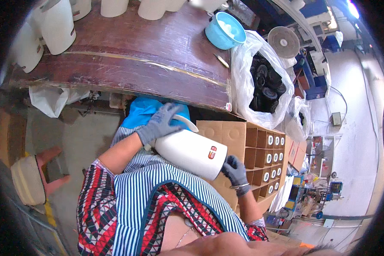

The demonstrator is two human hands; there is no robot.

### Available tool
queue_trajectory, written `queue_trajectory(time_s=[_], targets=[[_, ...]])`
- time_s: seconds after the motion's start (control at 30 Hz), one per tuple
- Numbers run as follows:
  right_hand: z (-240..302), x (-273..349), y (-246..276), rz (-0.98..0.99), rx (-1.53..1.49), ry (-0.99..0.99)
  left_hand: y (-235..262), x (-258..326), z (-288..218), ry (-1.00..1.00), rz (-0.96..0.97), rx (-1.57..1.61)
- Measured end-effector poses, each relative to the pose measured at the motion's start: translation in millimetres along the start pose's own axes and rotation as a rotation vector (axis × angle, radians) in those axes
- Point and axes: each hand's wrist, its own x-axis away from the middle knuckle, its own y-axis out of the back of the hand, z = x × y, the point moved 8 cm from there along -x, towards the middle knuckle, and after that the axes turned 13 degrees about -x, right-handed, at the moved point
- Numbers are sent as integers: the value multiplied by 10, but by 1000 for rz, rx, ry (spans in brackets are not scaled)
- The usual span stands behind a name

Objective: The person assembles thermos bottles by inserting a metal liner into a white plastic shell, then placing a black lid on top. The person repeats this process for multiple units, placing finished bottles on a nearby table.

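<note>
A white jug point(192, 152) with a curved handle and a small red-and-black label lies tilted across my lap, its base end toward the right. My left hand point(162, 124), in a grey glove, grips its other end near the handle point(187, 122). At the base end, my right hand point(237, 171) has its gloved fingers curled against the rim; the fingertips are partly hidden behind the jug. Beneath lie a bright blue cloth point(143, 112) and my striped apron point(145, 164).
A cardboard box point(260, 167) with dividers holds several white-ended pieces at my right. Beyond it, a clear plastic bag point(242, 81) contains black parts. On the dark red table point(149, 47) stand more white jugs point(56, 27) and a blue basin point(222, 36). A stool point(28, 179) is at left.
</note>
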Motion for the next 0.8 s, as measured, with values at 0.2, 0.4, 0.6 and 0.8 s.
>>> queue_trajectory(time_s=[0.2, 0.4, 0.6, 0.8], targets=[[-24, 165, -140, -89, -169, 126, -106, -56, 341, 122, 361, -176], [-225, 29, -338, -49, -347, 31, 1107, 451, -241, -42, -241, 8], [-619, -683, -1111, 228, -927, -285, 1844, 944, -853, -390, -677, -555], [1129, -1451, -1117, 297, -509, 395, 3258, 215, -997, -489, -722, -1235]])
